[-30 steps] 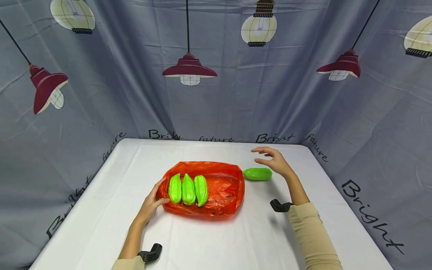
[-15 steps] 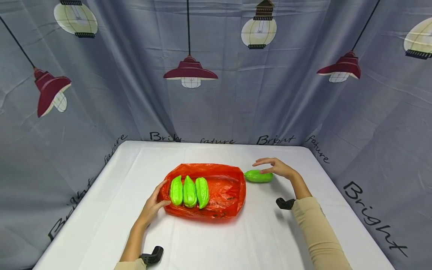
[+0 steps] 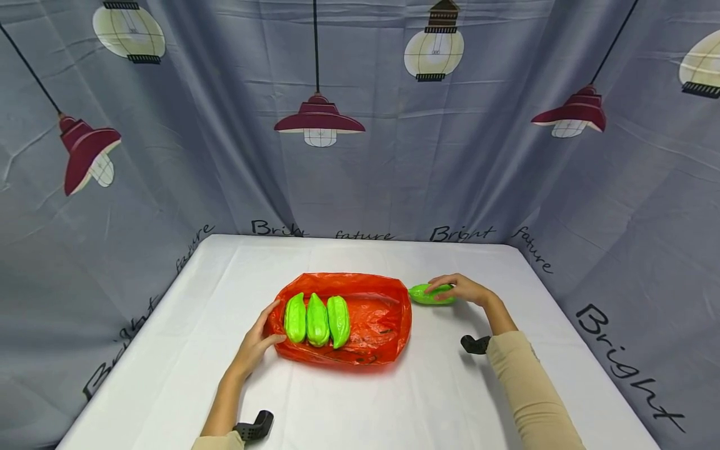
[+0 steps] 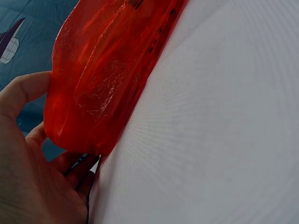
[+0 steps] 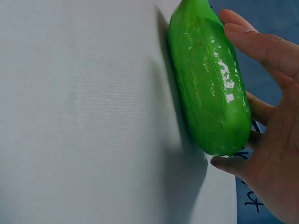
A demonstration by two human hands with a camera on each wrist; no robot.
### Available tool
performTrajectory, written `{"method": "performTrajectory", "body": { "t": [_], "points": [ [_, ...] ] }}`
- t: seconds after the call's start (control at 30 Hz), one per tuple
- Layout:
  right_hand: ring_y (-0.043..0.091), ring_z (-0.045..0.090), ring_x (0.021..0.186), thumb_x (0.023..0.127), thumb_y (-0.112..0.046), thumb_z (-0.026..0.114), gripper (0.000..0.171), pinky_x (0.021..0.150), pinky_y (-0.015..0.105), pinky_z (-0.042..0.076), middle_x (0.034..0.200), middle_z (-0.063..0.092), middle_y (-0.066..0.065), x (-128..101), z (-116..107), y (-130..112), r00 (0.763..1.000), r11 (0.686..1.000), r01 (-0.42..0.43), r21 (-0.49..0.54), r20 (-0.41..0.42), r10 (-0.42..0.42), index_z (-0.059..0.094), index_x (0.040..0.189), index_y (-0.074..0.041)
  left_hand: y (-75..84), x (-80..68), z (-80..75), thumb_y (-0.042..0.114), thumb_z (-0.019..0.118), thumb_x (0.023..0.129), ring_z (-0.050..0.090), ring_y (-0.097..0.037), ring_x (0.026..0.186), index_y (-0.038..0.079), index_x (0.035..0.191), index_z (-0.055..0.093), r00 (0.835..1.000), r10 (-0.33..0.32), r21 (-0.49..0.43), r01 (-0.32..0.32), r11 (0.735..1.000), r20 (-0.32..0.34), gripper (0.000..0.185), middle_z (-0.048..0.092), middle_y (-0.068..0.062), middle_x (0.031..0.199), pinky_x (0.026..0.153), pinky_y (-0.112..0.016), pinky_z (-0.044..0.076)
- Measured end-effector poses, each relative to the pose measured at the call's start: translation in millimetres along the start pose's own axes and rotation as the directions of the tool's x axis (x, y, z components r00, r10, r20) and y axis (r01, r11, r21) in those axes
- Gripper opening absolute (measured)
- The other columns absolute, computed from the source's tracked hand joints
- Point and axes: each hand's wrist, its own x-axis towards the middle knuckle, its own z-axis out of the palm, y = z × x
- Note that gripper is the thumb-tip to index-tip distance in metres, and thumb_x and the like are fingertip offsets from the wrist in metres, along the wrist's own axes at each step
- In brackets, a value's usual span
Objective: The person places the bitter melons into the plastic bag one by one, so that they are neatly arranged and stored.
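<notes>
While I watch, white table (image 3: 360,400), grey lamp-print curtain (image 3: 225,156) around, left hand (image 3: 255,340) gripping red bag (image 3: 371,319), right hand (image 3: 464,289) curling over green gourd (image 3: 424,295).

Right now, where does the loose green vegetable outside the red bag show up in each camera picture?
Head: the loose green vegetable lies right of the red bag, under the right hand.
Left wrist: not in view; only the red bag and left hand.
Right wrist: upper right, fingers around it.
Shared landmark: the white tablecloth.
</notes>
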Motion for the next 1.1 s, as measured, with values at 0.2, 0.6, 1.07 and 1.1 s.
{"method": "performTrajectory", "body": {
  "t": [0.2, 0.6, 1.07, 1.1],
  "points": [
    [0.034, 0.036, 0.127, 0.08, -0.017, 0.07, 0.032, 0.104, 0.057, 0.021, 0.13, 0.052, 0.011, 1, 4, 4, 1.0, 1.0, 0.002, -0.004, 0.005, -0.002, 0.068, 0.111, -0.01, -1.2, 0.7, -0.5, 0.017, 0.063, 0.081, 0.022, -0.033, 0.134, 0.022, 0.145, 0.03, 1.0, 0.002, 0.006, -0.002, 1.0, 0.005, 0.072, 0.029, -0.01, 0.148, 0.103, -0.061, 0.014],
    [0.027, 0.04, 0.122, 0.079, -0.013, 0.07, 0.043, 0.102, 0.053, 0.025, 0.133, 0.05, 0.005, -1, 13, 1, 0.999, 0.998, -0.038, 0.041, -0.031, 0.039, 0.062, 0.122, -0.017, -1.8, 1.3, -0.9, 0.018, 0.062, 0.082, 0.021, -0.036, 0.134, 0.022, 0.144, 0.03, 1.0, -0.013, 0.018, 0.013, 1.0, 0.002, 0.07, 0.027, -0.012, 0.148, 0.104, -0.06, 0.013],
    [0.035, 0.033, 0.126, 0.082, -0.002, 0.06, 0.046, 0.102, 0.056, 0.024, 0.138, 0.042, 0.017, -7, 18, -5, 0.992, 0.993, -0.062, 0.102, -0.105, 0.073, 0.056, 0.128, -0.006, 11.9, -0.7, -1.5, 0.014, 0.062, 0.082, 0.023, -0.04, 0.132, 0.013, 0.144, 0.03, 1.0, 0.004, 0.045, -0.004, 0.999, 0.004, 0.07, 0.03, -0.018, 0.146, 0.102, -0.063, 0.015],
    [0.035, 0.033, 0.127, 0.081, -0.003, 0.061, 0.048, 0.102, 0.055, 0.025, 0.14, 0.041, 0.016, -7, 19, -1, 0.99, 0.992, -0.064, 0.11, -0.114, 0.077, 0.056, 0.128, -0.008, 6.2, 0.3, -1.6, 0.015, 0.063, 0.082, 0.024, -0.039, 0.133, 0.016, 0.144, 0.031, 1.0, 0.006, 0.051, -0.006, 0.999, 0.002, 0.07, 0.03, -0.016, 0.146, 0.102, -0.063, 0.016]
  ]
}}
